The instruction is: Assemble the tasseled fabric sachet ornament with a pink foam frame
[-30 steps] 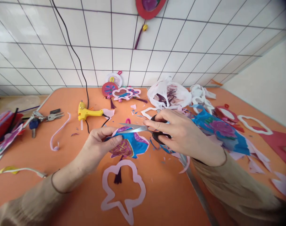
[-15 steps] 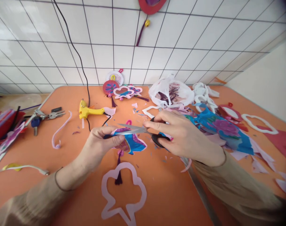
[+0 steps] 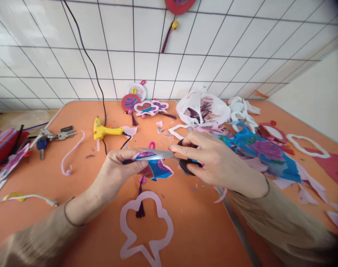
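Head view: I see the left hand [image 3: 114, 170] pinching a blue-and-purple ornament [image 3: 160, 170] between thumb and fingers above the orange table [image 3: 202, 230], and the right hand [image 3: 219, 159] with fingers curled round black-handled scissors [image 3: 163, 155] that cross the ornament's upper edge; a dark tassel [image 3: 140, 209] hangs below, a yellow glue gun [image 3: 110, 131] lies farther back

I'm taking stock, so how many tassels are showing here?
4: wall tassel; dangling tassel below the ornament in the left hand; rear tassel by the red disc; second rear tassel beside the cloud ornaments. More may hide in the white bag.
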A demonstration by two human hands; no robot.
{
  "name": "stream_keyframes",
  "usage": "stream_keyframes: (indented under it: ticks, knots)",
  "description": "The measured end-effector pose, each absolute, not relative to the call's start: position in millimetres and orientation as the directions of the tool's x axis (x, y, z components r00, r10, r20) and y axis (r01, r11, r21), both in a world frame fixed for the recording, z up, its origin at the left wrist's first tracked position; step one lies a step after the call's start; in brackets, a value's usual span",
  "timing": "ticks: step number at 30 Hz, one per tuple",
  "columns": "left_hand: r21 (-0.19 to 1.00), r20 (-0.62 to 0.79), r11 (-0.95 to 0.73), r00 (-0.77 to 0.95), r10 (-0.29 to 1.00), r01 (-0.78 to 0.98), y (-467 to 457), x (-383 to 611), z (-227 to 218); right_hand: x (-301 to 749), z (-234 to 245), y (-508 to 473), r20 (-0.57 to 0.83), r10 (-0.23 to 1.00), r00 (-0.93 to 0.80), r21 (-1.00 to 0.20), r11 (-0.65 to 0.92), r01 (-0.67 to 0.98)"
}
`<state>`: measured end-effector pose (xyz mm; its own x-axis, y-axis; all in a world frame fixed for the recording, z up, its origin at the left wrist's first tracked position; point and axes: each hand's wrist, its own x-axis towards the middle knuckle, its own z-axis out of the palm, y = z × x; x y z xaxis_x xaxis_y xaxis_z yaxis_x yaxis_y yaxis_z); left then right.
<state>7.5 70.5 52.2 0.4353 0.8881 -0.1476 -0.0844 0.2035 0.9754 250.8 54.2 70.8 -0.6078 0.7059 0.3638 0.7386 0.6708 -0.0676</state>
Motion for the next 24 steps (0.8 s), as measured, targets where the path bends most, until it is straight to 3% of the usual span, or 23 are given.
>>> stream_keyframes:
  ticks: [24]
  knots:
    - [0.985,-0.11,0.157,0.441,0.891,-0.071,71.8,5.5,47.6,250.8,67.6,53.7,0.383,0.708,-0.594,-0.109,0.673,0.732]
